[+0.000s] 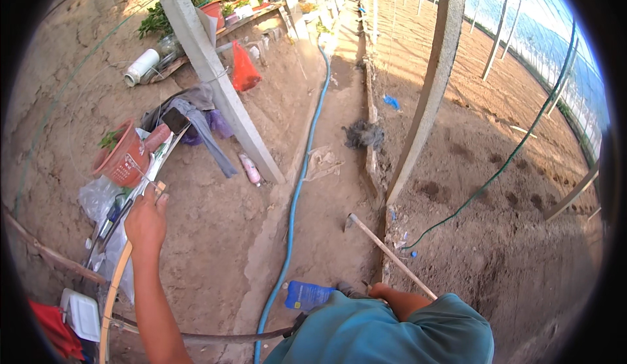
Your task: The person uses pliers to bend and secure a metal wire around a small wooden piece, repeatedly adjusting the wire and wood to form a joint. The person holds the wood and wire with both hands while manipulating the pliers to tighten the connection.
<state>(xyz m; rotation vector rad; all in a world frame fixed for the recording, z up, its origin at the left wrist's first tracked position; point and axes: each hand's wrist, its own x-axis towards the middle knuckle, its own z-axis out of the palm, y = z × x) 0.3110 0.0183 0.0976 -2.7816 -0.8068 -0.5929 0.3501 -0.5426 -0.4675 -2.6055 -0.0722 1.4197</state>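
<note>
My left hand point(147, 223) is closed on a long, curved, pale wooden strip point(115, 285). One end of the strip pokes out above my fingers, and its lower part runs down past my forearm. Just beyond that hand, a reddish-brown plant pot point(124, 158) stands on a cluttered ledge with a crumpled clear plastic bag point(96, 197). My right hand point(377, 290) is low beside my body, partly hidden by my teal shirt. Its fingers look curled, with a small thin tip showing there. Close to it lies a hoe point(392, 254) with a long wooden handle.
A blue hose point(297, 194) runs along the dirt path. Concrete posts point(428, 96) stand on both sides, the left one point(219, 83) leaning. On the ground are a blue plastic container point(308, 295) and a pink bottle point(249, 170). A green line point(486, 184) crosses the tilled soil at right.
</note>
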